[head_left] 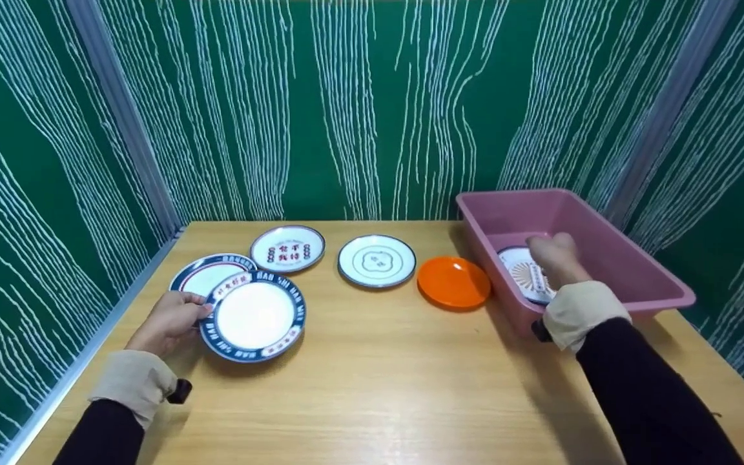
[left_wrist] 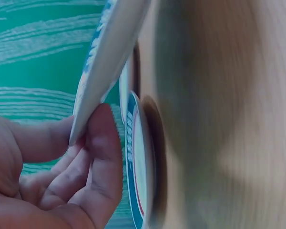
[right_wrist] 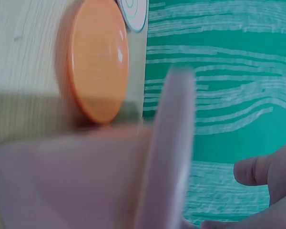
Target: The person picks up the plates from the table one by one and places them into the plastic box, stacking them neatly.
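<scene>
My left hand point(head_left: 175, 320) pinches the left rim of a white plate with a lettered dark blue border point(head_left: 252, 316). That plate is tilted and raised above the table, as its underside and shadow show in the left wrist view. Behind it, partly covered, lies another blue-rimmed plate with a red ring point(head_left: 207, 276). My right hand point(head_left: 560, 258) is over the pink plastic tub point(head_left: 604, 258), thumb apart from the fingers, with a gap between them in the right wrist view. Just beside that hand, inside the tub, lies a white plate with a brown ray pattern point(head_left: 522, 271).
Along the back of the wooden table point(head_left: 372, 387) lie a white plate with red characters point(head_left: 288, 248), a white plate with a line pattern point(head_left: 376, 261) and an orange plate point(head_left: 453, 283) close to the tub. Green patterned walls point(head_left: 411, 129) stand behind and at both sides.
</scene>
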Motion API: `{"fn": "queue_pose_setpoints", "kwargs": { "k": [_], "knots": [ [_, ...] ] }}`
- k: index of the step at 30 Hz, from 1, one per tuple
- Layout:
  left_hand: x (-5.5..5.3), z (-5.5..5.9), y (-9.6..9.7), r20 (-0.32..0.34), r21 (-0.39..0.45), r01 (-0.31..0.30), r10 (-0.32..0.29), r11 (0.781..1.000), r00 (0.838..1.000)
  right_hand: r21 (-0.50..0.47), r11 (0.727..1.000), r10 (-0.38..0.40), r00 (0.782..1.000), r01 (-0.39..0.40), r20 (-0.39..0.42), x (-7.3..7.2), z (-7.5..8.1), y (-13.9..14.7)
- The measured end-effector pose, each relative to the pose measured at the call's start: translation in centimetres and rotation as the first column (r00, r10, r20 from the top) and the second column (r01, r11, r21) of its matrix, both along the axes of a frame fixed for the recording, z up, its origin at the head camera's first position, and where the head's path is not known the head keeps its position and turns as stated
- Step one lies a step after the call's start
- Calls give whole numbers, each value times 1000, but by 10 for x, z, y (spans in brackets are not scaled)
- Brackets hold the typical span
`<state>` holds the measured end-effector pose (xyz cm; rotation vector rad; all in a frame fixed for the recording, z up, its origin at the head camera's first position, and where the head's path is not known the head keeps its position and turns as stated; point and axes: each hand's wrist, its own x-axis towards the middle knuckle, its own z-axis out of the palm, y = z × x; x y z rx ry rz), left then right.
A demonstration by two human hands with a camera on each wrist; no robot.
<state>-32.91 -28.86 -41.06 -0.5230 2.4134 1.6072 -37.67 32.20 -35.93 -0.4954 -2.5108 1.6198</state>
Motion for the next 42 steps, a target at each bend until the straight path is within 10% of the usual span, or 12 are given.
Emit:
{"fn": "queue_pose_setpoints", "kwargs": {
  "k": [8, 18, 29, 42],
  "knots": [
    [-1, 14, 29, -72, 147, -85, 97, 985, 993, 85, 994, 82, 989, -71, -126, -4, 9, -38],
    [0, 28, 58, -76, 246, -120, 142, 962, 987, -22, 982, 186, 980, -188, -78, -1, 15, -92],
    [-1, 31, 92, -110, 331, -111, 155, 937, 982, 177, 930, 341, 936, -321, -91, 10, 11, -136],
    [-2, 29, 133, -155, 449, -99, 186, 888, 970, 47, 920, 392, 917, -390, -73, 19, 0, -174]
  ]
}}
